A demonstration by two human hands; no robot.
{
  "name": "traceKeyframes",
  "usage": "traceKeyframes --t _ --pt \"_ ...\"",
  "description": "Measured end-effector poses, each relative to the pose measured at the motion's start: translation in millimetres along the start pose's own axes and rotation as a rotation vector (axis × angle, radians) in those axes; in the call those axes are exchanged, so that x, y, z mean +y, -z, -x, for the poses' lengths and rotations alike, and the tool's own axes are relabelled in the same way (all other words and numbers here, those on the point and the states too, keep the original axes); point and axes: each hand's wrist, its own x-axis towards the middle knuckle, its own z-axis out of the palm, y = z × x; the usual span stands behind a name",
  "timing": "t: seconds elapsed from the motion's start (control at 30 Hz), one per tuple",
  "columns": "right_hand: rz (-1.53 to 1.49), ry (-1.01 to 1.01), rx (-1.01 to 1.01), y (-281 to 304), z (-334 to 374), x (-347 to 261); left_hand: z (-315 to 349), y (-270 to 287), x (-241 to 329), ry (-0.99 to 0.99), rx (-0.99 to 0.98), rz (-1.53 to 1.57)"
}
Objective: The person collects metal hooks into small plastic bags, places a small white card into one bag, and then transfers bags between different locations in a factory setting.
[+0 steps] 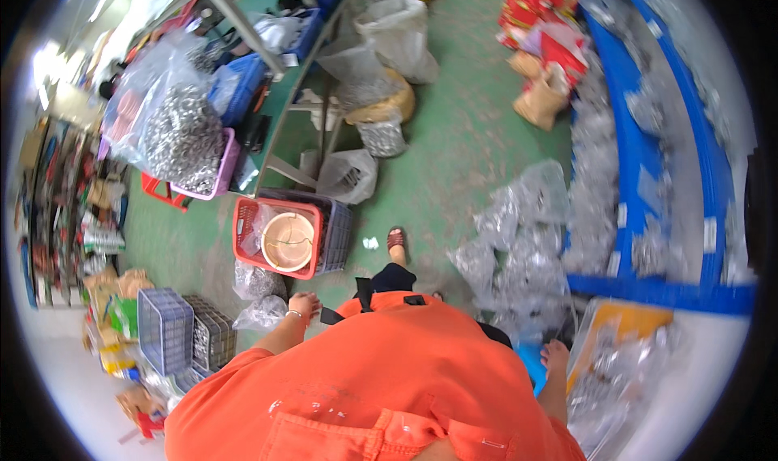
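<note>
The left hand (305,304), loosely bent and empty, hangs near a crumpled clear plastic bag (261,314) on the green floor (478,129), not yet lifted; whether the right hand (554,356), beside a bright-blue object (532,365), grips anything, I cannot tell.

Glossy, crinkled clear plastic bag (262,314)

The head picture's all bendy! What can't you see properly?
All in the head view:
- Right hand: too blurred to see whether it touches anything.
- Blue thing beside it: partly covered by the orange shirt.
- Red basket: bottom hidden by the pale basin.
- Shiny pieces in the pink basket: too small to tell apart.
</note>
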Motion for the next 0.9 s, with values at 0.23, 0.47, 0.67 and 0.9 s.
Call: traceKeyframes --t 0.23,0.47,0.67,0.9 --pt "-0.284 -0.131 -0.172 -62 -63 -94 -129 4 -25 0.361 0.258 0.171" --pt "-0.325 -0.099 -0.342 -107 -85 -179 -138 -97 238 -0.007 0.047 0.027" --pt "0.078 -0.154 -0.024 -139 -81 -284 -169 -187 368 -0.166 -0.021 0.095" --pt "1.48 0.133 -0.39 -149 -220 -371 -236 -252 380 0.064 -0.077 0.072"
